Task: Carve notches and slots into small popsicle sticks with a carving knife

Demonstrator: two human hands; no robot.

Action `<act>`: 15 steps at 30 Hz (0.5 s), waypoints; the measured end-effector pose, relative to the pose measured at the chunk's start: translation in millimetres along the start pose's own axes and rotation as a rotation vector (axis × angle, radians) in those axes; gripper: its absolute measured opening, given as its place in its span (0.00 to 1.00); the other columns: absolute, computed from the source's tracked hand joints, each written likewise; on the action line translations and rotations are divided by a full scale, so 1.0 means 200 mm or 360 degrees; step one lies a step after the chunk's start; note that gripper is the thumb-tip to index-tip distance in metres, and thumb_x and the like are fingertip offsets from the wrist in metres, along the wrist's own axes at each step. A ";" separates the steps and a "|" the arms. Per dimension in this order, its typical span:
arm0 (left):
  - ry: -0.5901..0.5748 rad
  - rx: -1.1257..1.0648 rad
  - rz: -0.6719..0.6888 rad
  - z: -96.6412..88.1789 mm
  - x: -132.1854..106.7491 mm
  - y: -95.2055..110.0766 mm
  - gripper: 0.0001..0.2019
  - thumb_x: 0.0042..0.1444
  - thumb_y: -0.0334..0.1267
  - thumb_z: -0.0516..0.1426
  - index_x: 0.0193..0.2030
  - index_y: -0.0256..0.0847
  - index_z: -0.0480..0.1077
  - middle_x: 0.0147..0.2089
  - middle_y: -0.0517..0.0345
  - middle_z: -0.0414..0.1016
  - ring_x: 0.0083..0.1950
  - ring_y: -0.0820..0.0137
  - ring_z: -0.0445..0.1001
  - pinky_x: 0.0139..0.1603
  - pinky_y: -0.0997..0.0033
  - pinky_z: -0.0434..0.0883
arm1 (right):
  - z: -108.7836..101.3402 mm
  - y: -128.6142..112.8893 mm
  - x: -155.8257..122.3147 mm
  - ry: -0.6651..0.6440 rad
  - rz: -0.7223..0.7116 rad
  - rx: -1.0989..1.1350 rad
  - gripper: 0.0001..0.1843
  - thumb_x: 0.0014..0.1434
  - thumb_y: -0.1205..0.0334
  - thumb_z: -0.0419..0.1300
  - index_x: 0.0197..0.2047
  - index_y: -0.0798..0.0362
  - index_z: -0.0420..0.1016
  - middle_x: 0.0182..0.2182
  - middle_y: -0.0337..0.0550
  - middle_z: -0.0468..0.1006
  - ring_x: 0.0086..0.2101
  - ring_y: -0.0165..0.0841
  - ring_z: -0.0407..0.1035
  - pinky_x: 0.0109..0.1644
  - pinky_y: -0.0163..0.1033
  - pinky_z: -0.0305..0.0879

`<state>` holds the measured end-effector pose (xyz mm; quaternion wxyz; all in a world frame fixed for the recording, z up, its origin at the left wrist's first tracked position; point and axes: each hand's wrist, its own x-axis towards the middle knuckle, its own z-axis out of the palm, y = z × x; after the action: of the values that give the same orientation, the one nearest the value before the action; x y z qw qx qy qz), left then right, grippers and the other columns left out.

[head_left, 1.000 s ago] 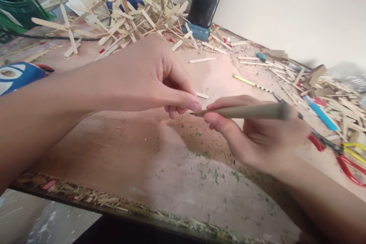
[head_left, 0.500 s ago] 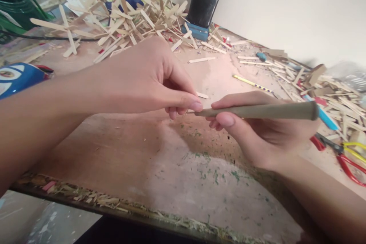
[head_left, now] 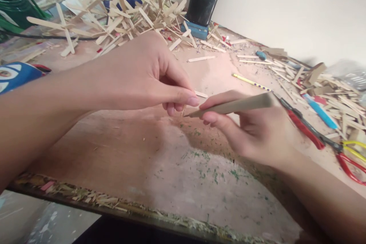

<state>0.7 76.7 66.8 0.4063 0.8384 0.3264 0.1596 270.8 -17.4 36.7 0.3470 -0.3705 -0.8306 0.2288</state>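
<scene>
My left hand (head_left: 154, 80) is above the table with thumb and forefinger pinched together. A small thin wooden piece (head_left: 183, 111) shows just below its fingertips, mostly hidden by them. My right hand (head_left: 254, 129) grips a tapered grey-green handled tool (head_left: 234, 106) between thumb and fingers. The narrow end of the tool points left, close beneath the left fingertips. Its tip is too small and blurred to tell whether it touches the wooden piece.
A heap of craft sticks (head_left: 122, 19) covers the back left, beside a black and blue stand (head_left: 201, 7). A yellow pencil (head_left: 251, 82), a blue cutter (head_left: 320, 110), red-handled pliers (head_left: 305, 127) and scissors (head_left: 353, 167) lie right. More sticks (head_left: 340, 99) pile beyond.
My right hand has turned the tool, so its thick end now points farther back and its narrow end sits lower left. More of the pliers shows. The left hand stays pinched, shifted slightly left.
</scene>
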 end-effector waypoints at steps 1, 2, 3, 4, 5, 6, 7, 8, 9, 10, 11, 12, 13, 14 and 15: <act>-0.0023 0.0008 -0.0014 0.00 0.00 0.00 0.18 0.70 0.53 0.68 0.36 0.44 0.93 0.28 0.59 0.85 0.31 0.70 0.78 0.37 0.65 0.61 | 0.00 0.01 0.00 -0.0041 -0.0038 -0.0010 0.05 0.83 0.62 0.73 0.49 0.50 0.91 0.49 0.42 0.98 0.39 0.33 0.91 0.45 0.35 0.89; -0.0042 0.0017 -0.0029 0.00 0.00 0.01 0.19 0.70 0.54 0.68 0.36 0.43 0.93 0.28 0.59 0.85 0.31 0.70 0.76 0.37 0.65 0.60 | 0.00 0.01 0.00 -0.0067 -0.0052 -0.0014 0.05 0.83 0.62 0.73 0.49 0.49 0.91 0.47 0.42 0.98 0.39 0.34 0.92 0.45 0.36 0.89; -0.0046 0.0028 -0.0034 -0.01 0.00 0.01 0.19 0.70 0.54 0.68 0.36 0.44 0.93 0.29 0.59 0.85 0.31 0.70 0.76 0.38 0.65 0.61 | 0.00 0.01 0.00 -0.0059 -0.0045 -0.0004 0.05 0.83 0.61 0.73 0.49 0.49 0.91 0.46 0.41 0.97 0.38 0.34 0.91 0.44 0.36 0.88; -0.0032 0.0040 -0.0035 -0.01 0.00 0.00 0.19 0.70 0.54 0.68 0.36 0.44 0.93 0.29 0.59 0.86 0.31 0.70 0.77 0.38 0.65 0.62 | 0.00 0.00 0.00 -0.0011 0.0000 0.0020 0.06 0.83 0.60 0.74 0.49 0.48 0.92 0.45 0.41 0.97 0.37 0.34 0.91 0.43 0.36 0.88; -0.0016 0.0052 -0.0038 -0.01 0.00 0.00 0.18 0.69 0.53 0.68 0.36 0.45 0.93 0.30 0.59 0.86 0.32 0.69 0.79 0.38 0.65 0.63 | 0.00 0.00 0.00 0.0057 0.0072 0.0054 0.06 0.83 0.59 0.74 0.49 0.47 0.93 0.46 0.40 0.97 0.36 0.33 0.90 0.42 0.36 0.88; 0.0008 0.0059 -0.0034 -0.02 0.00 -0.02 0.16 0.69 0.52 0.69 0.35 0.46 0.92 0.30 0.60 0.87 0.33 0.68 0.80 0.39 0.65 0.64 | -0.01 -0.01 0.00 0.0149 0.0142 0.0096 0.06 0.82 0.59 0.76 0.48 0.46 0.94 0.46 0.40 0.97 0.35 0.32 0.89 0.41 0.37 0.88; 0.0024 0.0057 -0.0027 -0.02 0.00 -0.03 0.15 0.68 0.52 0.69 0.35 0.47 0.92 0.30 0.62 0.87 0.33 0.69 0.81 0.40 0.66 0.65 | -0.01 -0.02 0.00 0.0234 0.0199 0.0141 0.06 0.81 0.59 0.77 0.48 0.45 0.94 0.46 0.40 0.97 0.34 0.32 0.89 0.40 0.37 0.88; 0.0043 0.0045 -0.0014 -0.02 0.00 -0.04 0.15 0.68 0.52 0.69 0.36 0.48 0.92 0.30 0.63 0.87 0.33 0.69 0.81 0.40 0.66 0.66 | -0.02 -0.02 0.00 0.0290 0.0239 0.0190 0.05 0.80 0.59 0.78 0.47 0.44 0.95 0.46 0.40 0.96 0.35 0.33 0.89 0.39 0.38 0.89; 0.0062 0.0030 0.0002 -0.02 0.00 -0.05 0.15 0.68 0.52 0.69 0.36 0.49 0.92 0.30 0.64 0.87 0.33 0.69 0.81 0.40 0.67 0.66 | -0.03 -0.01 0.00 0.0305 0.0269 0.0238 0.04 0.79 0.59 0.78 0.47 0.44 0.95 0.45 0.40 0.96 0.35 0.34 0.89 0.39 0.38 0.89; 0.0080 0.0020 0.0017 -0.02 0.00 -0.06 0.15 0.69 0.53 0.69 0.36 0.49 0.92 0.30 0.65 0.87 0.32 0.69 0.81 0.40 0.67 0.66 | -0.04 0.00 0.01 0.0277 0.0307 0.0285 0.04 0.78 0.59 0.79 0.47 0.45 0.96 0.43 0.40 0.96 0.35 0.34 0.89 0.38 0.38 0.89; 0.0104 0.0019 0.0022 -0.02 0.00 -0.07 0.16 0.69 0.54 0.69 0.36 0.48 0.92 0.29 0.64 0.87 0.32 0.69 0.81 0.39 0.67 0.65 | -0.04 0.01 0.01 0.0226 0.0352 0.0336 0.03 0.77 0.59 0.79 0.47 0.45 0.97 0.42 0.41 0.95 0.35 0.34 0.89 0.37 0.38 0.88; 0.0110 0.0032 0.0006 -0.01 0.01 -0.07 0.16 0.69 0.53 0.69 0.37 0.47 0.92 0.30 0.64 0.87 0.33 0.69 0.82 0.38 0.67 0.64 | -0.05 0.03 0.01 0.0179 0.0410 0.0392 0.03 0.77 0.58 0.80 0.48 0.47 0.98 0.40 0.41 0.95 0.35 0.35 0.89 0.37 0.38 0.88; 0.0101 0.0060 -0.0026 -0.01 0.01 -0.08 0.15 0.70 0.52 0.68 0.38 0.47 0.92 0.30 0.62 0.88 0.34 0.68 0.83 0.38 0.67 0.64 | -0.07 0.05 0.01 0.0147 0.0476 0.0437 0.05 0.76 0.56 0.80 0.49 0.47 0.98 0.40 0.42 0.95 0.35 0.35 0.89 0.36 0.38 0.87; 0.0083 0.0101 -0.0065 -0.01 0.01 -0.08 0.15 0.70 0.50 0.67 0.39 0.46 0.93 0.31 0.62 0.89 0.35 0.67 0.84 0.38 0.66 0.64 | -0.09 0.07 0.01 0.0127 0.0544 0.0471 0.07 0.75 0.54 0.81 0.50 0.48 0.99 0.39 0.42 0.95 0.34 0.35 0.88 0.36 0.38 0.87; 0.0040 0.0149 -0.0111 0.00 0.02 -0.08 0.14 0.70 0.48 0.66 0.39 0.47 0.93 0.32 0.61 0.90 0.35 0.67 0.85 0.38 0.66 0.64 | -0.11 0.09 0.01 0.0105 0.0600 0.0490 0.09 0.74 0.52 0.82 0.51 0.47 1.00 0.39 0.42 0.95 0.32 0.35 0.87 0.34 0.38 0.86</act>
<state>-2.6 86.3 54.6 0.3678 0.8425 0.3677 0.1403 293.7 -2.6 40.6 0.3776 -0.4690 -0.6903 0.4013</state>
